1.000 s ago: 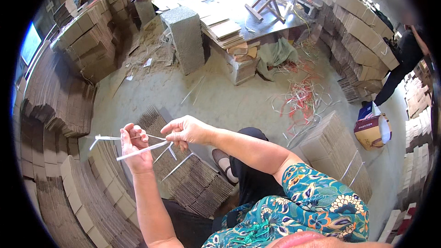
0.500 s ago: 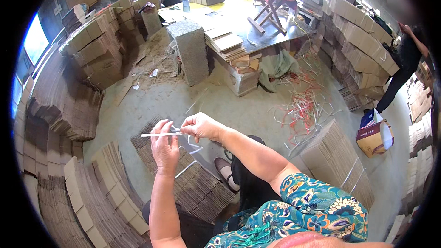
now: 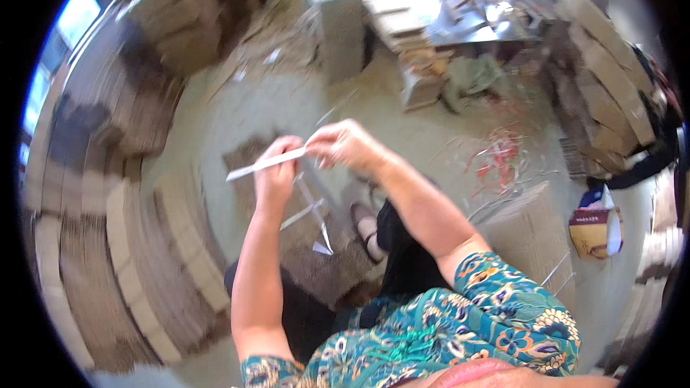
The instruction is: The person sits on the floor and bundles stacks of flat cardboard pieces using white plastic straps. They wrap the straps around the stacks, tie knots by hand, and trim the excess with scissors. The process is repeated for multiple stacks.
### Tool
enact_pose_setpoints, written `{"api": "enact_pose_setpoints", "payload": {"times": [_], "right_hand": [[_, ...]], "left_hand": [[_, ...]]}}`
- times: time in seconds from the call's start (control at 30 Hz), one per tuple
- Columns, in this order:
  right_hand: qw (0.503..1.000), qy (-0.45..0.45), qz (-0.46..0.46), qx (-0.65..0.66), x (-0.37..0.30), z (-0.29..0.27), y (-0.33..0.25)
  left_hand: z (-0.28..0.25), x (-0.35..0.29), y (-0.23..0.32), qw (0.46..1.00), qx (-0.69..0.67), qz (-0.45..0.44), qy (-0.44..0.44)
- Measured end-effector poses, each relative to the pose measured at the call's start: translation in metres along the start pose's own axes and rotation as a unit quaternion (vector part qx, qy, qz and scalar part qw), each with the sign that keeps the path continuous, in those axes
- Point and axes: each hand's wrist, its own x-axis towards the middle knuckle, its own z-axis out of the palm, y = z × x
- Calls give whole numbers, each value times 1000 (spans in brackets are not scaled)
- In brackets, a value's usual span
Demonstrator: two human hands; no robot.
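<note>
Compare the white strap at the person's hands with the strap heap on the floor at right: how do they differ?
The white strap is raised, pinched by the right hand's fingers; the strap heap lies on the floor. The strap's upper length looks nearly straight, the heap tangled. The strap is white, the heap mixes red and pale strips. Both are thin strips.
</note>
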Motion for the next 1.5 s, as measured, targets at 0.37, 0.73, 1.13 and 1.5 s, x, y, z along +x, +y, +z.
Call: {"api": "enact_pose_setpoints", "payload": {"times": [0.37, 0.73, 1.13, 1.5], "right_hand": [[993, 112, -28, 37, 9, 1, -2], [998, 65, -7, -18, 0, 1, -3], [953, 169, -77, -239, -2, 7, -5], [984, 120, -130, -26, 16, 46, 0]], "left_hand": [[-11, 3, 7, 977, -168, -131, 32], [-30, 7, 11, 958, -258, -87, 86], [-36, 5, 13, 948, -281, -119, 89], [-6, -4, 13, 971, -203, -111, 68]]}}
